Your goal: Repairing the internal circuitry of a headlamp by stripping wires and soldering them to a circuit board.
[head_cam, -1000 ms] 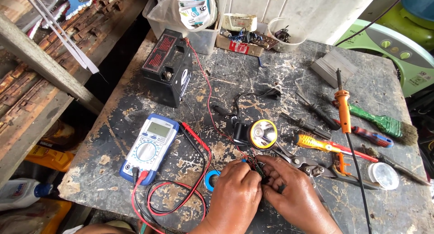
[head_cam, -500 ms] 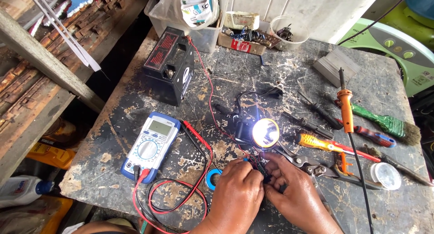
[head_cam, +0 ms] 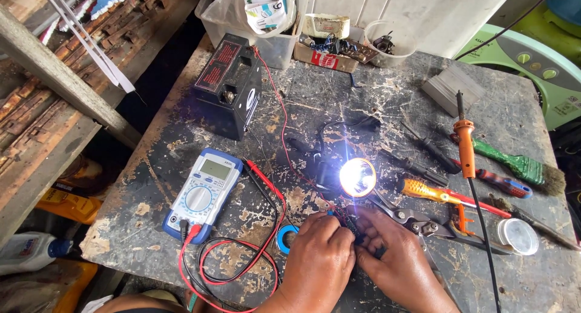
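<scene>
My left hand (head_cam: 318, 258) and my right hand (head_cam: 402, 264) meet at the near edge of the workbench, fingertips pinched together on thin wires (head_cam: 346, 218) that lead up to a small round lamp (head_cam: 357, 177). The lamp shines bright white. A red wire (head_cam: 281, 122) runs from the wires to a black battery (head_cam: 230, 86) at the back left. A roll of blue tape (head_cam: 285, 238) lies just left of my left hand. What exactly sits between my fingertips is hidden.
A blue-and-white multimeter (head_cam: 201, 191) with red and black leads (head_cam: 242, 261) lies at the left. Pliers (head_cam: 405, 216), screwdrivers (head_cam: 448, 197), an orange soldering iron (head_cam: 465, 140), a green brush (head_cam: 514, 165) and a round lid (head_cam: 518, 235) lie at the right. Boxes of parts (head_cam: 330, 47) stand at the back.
The lamp was unlit a second ago and now glows bright. My hands have stayed together on the wires, barely shifting.
</scene>
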